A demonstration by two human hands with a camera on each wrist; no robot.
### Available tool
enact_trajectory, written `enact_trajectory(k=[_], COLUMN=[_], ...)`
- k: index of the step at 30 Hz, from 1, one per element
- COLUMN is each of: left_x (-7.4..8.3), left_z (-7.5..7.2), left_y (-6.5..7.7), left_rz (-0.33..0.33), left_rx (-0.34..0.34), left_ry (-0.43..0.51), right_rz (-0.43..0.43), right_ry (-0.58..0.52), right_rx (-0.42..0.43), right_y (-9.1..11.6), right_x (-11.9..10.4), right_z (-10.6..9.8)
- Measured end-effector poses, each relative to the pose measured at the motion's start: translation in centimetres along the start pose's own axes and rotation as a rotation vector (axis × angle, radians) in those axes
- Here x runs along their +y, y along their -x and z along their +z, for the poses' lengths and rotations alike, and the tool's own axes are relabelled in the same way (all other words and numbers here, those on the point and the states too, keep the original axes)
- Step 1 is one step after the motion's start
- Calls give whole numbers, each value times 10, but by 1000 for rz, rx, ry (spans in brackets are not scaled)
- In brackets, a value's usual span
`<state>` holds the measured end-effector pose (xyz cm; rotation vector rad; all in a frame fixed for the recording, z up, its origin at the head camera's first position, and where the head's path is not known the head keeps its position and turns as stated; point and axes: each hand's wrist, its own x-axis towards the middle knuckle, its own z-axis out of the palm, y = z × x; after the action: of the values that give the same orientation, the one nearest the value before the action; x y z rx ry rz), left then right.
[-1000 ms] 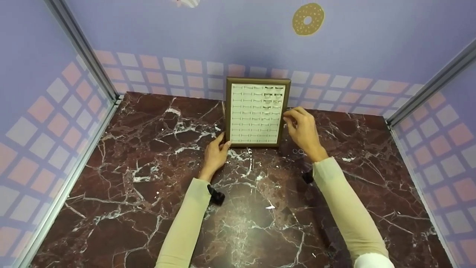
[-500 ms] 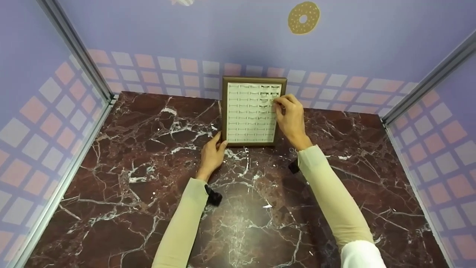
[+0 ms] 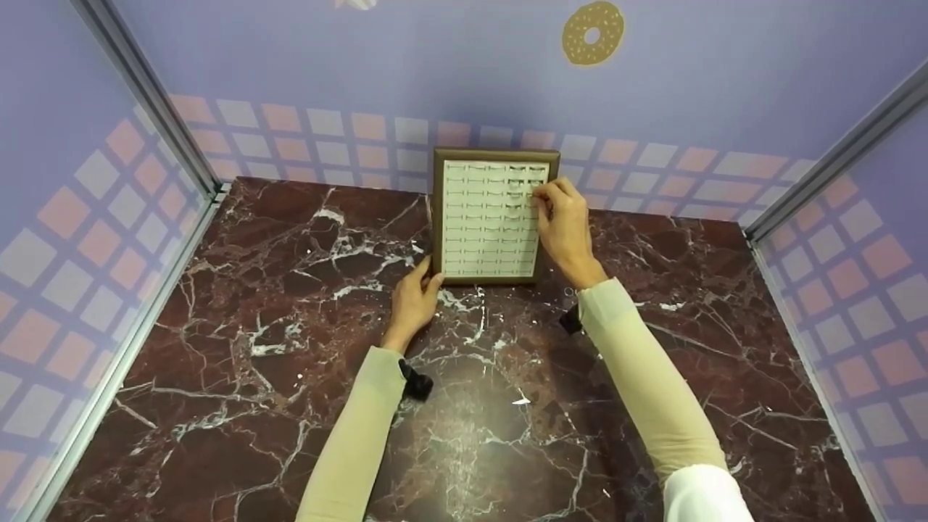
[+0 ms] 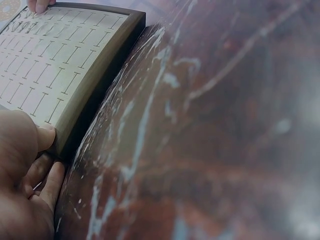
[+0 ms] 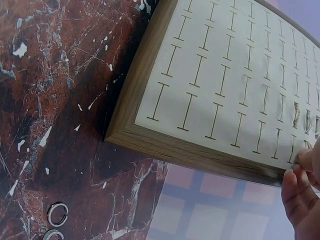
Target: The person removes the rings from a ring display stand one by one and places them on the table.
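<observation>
A ring display board (image 3: 486,250) with a brown wooden frame and a white slotted pad leans near the back wall. In the head view, several silvery rings (image 3: 516,182) sit in slots at its upper right. My left hand (image 3: 413,304) holds the frame's lower left corner, with the thumb (image 4: 46,137) on the front edge. My right hand (image 3: 567,226) is at the right-hand column of slots. There its thumb and fingers pinch a small ring, mostly hidden by the fingertips (image 5: 300,162), against the pad.
Two loose rings, one a plain silver ring (image 5: 57,214) and one a textured ring (image 5: 53,235), lie on the dark red marbled table (image 3: 275,406), right of the board. A patterned wall (image 3: 348,72) stands behind, and side panels flank the table.
My right hand has moved left and up from beside the frame's right edge to the upper right slots, then stayed there. The left hand keeps its hold on the corner.
</observation>
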<state>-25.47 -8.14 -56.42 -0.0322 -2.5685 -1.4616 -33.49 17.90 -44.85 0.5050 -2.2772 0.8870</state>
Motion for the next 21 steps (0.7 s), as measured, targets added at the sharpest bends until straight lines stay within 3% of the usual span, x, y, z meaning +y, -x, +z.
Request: enact_trajectory(k=[21], left_x=[3], left_z=[-1], left_y=[1], left_rz=[-16], left_rx=[-7], left_ry=[17], right_rz=[-20], right_ry=[-76], right_rx=[-27], right_y=[12], right_x=[0], right_z=[-17])
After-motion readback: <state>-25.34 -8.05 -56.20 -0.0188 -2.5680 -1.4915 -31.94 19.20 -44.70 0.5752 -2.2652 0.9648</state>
